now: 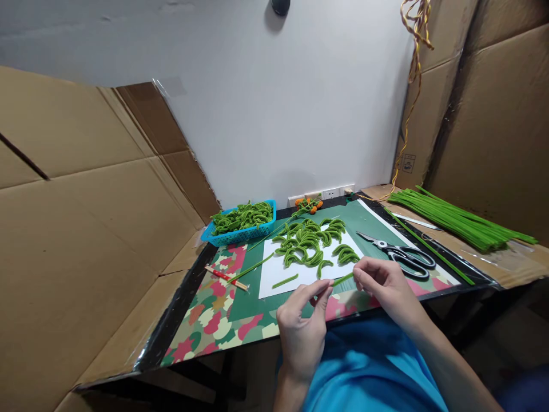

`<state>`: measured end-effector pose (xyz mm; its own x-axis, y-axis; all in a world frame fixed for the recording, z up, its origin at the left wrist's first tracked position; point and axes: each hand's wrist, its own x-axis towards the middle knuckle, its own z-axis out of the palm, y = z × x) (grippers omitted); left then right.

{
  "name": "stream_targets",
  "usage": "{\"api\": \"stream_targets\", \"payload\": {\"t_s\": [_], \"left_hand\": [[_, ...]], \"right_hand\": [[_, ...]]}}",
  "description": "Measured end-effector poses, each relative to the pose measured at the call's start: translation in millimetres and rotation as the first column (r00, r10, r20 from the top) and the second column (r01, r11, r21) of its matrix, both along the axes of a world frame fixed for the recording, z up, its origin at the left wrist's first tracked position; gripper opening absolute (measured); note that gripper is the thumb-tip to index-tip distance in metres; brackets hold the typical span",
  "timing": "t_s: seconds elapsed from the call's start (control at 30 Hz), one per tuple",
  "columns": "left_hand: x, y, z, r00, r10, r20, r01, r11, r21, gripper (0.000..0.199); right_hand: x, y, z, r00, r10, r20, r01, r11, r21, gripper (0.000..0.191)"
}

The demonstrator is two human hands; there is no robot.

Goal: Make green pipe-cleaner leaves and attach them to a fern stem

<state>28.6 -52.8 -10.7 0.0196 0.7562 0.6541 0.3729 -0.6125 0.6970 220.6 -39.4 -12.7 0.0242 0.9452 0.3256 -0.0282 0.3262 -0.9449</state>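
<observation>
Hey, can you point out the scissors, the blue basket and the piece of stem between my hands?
Scissors (413, 264): head view, on the lower black handle loop.
Blue basket (245, 235): head view, on its front wall.
Green fuzzy piece (343, 279): head view, mid-length.

My desk (454, 262) has a black edge and wears a patterned cover (184, 346), showing mostly from six to nine o'clock, with a green mat (253, 306) over it. A blue basket (244, 234) of green pieces sits at ten, orange flowers (315, 207) lie at twelve, black-handled scissors (397, 252) at three, a red-wrapped stick (223, 276) at nine. Mid-desk, a white sheet (266, 277) bears curved green pieces (306, 243).
</observation>
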Motion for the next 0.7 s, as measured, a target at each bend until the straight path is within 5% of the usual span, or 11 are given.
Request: {"api": "stream_targets", "payload": {"t_s": [0.2,0.4,0.5,0.7], "left_hand": [[7,-1,0.8,0.994,-0.016,0.107,0.032,0.987,-0.157,0.006],[10,-5,4.8,0.992,-0.037,0.122,0.056,0.986,-0.159,0.005],[12,-4,8.8,0.987,-0.044,0.152,0.072,0.980,-0.183,0.005],[17,-2,13.3,0.973,-0.079,0.215,0.126,0.969,-0.213,0.008]], "right_hand": [[0,3,-7.0,0.958,0.045,-0.282,-0.060,0.997,-0.046,0.043],[1,2,-10.6,0.762,0.226,-0.607,-0.397,0.904,-0.161,0.044],[-2,2,-7.0,0.762,0.172,-0.625,-0.339,0.928,-0.157,0.044],[-7,-4,-0.9,0.882,0.040,-0.470,-0.072,0.996,-0.052,0.039]]}}
